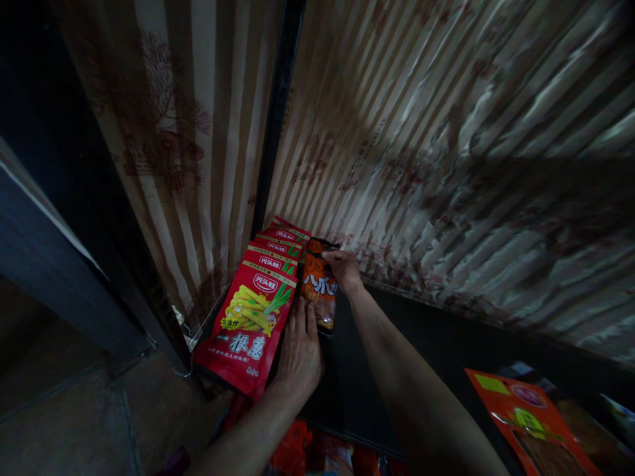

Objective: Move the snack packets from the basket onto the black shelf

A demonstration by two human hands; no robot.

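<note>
My right hand (346, 270) pinches the upper right edge of an orange-and-black snack packet (319, 287) with a clear lower part. My left hand (301, 347) lies with stretched fingers at that packet's lower left, their tips touching its edge. Left of both hands, several red snack packets (254, 317) overlap in a row, the front one showing yellow sticks and green scallions. The orange-and-black packet lies right beside this row. The right thumb and fingers hide part of its upper edge.
The packets lie on a black shelf (397, 330). Behind it hangs a striped, creased curtain (397, 132), with a dark metal post (280, 112) in the corner. An orange packet (530, 420) lies at the right. More packets (292, 449) show below the shelf's front edge.
</note>
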